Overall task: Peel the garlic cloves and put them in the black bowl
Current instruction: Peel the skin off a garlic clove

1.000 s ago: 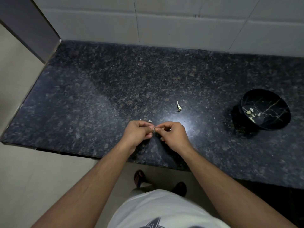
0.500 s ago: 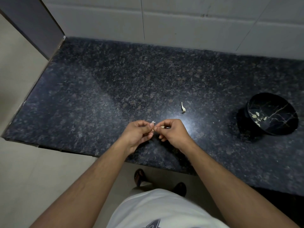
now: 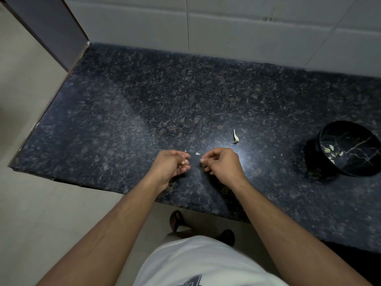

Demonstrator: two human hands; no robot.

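Note:
My left hand [image 3: 171, 165] and my right hand [image 3: 221, 164] hover apart just above the counter's near edge. A small pale garlic clove [image 3: 183, 162] is pinched in the curled fingertips of my left hand. The thumb and forefinger of my right hand are pressed together on what looks like a tiny sliver of garlic skin, mostly hidden. The black bowl [image 3: 357, 171] with gold veining stands at the far right, with several peeled cloves [image 3: 329, 151] lying inside it.
A pale garlic stem piece [image 3: 236, 137] lies on the dark granite counter [image 3: 144, 112] beyond my right hand. Small skin flakes [image 3: 197, 153] lie between my hands. A white tiled wall runs along the back. The counter's left end meets a dark panel.
My hands, joined on the clove before, have pulled apart, leaving a gap between them. The view has shifted slightly, so the bowl appears further right.

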